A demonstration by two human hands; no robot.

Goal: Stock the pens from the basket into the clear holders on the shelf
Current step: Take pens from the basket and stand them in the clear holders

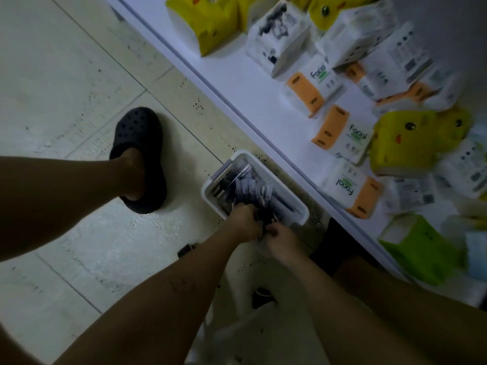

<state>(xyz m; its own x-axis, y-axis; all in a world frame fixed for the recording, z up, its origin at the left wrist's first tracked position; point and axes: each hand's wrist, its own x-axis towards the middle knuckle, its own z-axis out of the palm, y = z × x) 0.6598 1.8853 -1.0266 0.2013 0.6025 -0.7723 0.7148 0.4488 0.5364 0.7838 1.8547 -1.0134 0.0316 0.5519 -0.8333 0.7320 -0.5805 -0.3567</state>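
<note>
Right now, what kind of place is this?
Probably a small shop aisle. A low white shelf holds many retail packs of facial tissue, and a white basket of pens sits on the tiled floor beside it.

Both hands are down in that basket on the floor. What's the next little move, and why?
Probably lift a bunch of pens up out of the basket. The left hand and right hand both look curled round pens at its near end, though blur softens the detail.
</note>
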